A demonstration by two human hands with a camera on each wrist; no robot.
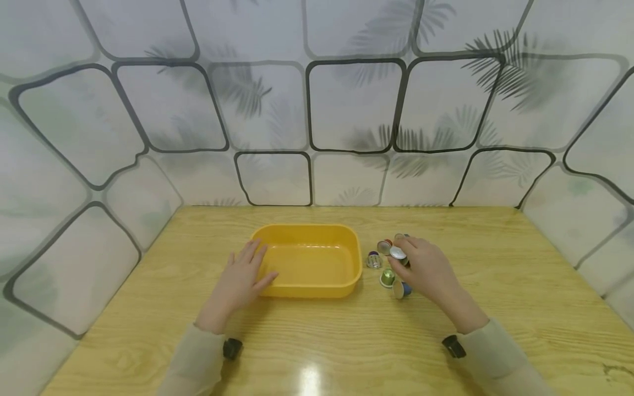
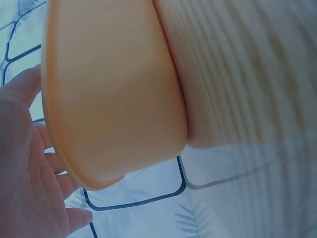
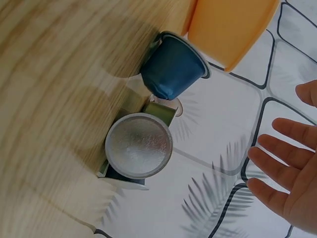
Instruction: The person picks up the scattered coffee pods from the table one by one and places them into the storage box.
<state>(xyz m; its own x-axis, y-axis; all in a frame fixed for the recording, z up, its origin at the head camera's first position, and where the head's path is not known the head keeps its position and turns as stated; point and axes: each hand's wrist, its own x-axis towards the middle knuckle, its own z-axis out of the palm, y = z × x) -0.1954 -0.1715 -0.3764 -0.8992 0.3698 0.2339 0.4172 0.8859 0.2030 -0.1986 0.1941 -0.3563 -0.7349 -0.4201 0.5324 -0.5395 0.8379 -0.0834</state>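
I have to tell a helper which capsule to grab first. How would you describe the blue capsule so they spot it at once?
Start at the yellow tub in the middle of the wooden table. To its right lies a small cluster of capsules by the right hand. The blue capsule is the one nearest the table's front edge, lying on its side; its neighbours are green, purple, red or silver-topped.

One yellow tub (image 1: 309, 258); six coffee capsules (image 1: 388, 278); two hands (image 1: 241, 278).
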